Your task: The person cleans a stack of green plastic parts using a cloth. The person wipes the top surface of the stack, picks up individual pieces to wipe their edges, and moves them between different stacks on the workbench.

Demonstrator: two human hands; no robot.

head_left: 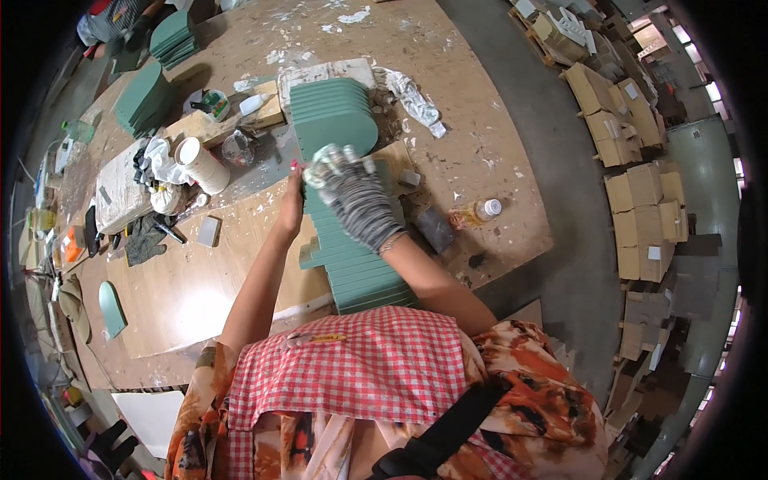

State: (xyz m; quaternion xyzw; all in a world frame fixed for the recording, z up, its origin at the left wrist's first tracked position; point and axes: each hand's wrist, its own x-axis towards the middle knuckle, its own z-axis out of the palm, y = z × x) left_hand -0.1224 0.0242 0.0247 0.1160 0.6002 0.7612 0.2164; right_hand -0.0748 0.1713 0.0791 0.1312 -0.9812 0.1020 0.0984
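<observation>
We had two hands on the job: our left hand [291, 202], bare, pressed flat with fingers out against the side of a long row of green arch-topped panels [352, 240], and our gloved right hand [352, 196] curled down over the top of that same row, gripping the upper edges. The row lay along the wooden surface [472, 136], running from our apron up toward a second stack [332, 112] of the same green panels standing just beyond it; we could not count the single panels in either. Further off to the left we saw two more green stacks [148, 100] [174, 38], and one lone green panel [111, 308] lay flat near the surface's left edge. Near our left hand stood one white cup [202, 164] and one clear jar [238, 148], with crumpled rags and dark tools beside them. To the right sat one small bottle [476, 212] on its side and one dark sanding block [434, 229], just beside the row. Cardboard boxes [644, 212] were piled across the grey floor [552, 144]. A second person's hand [128, 40] showed at the far left corner.
</observation>
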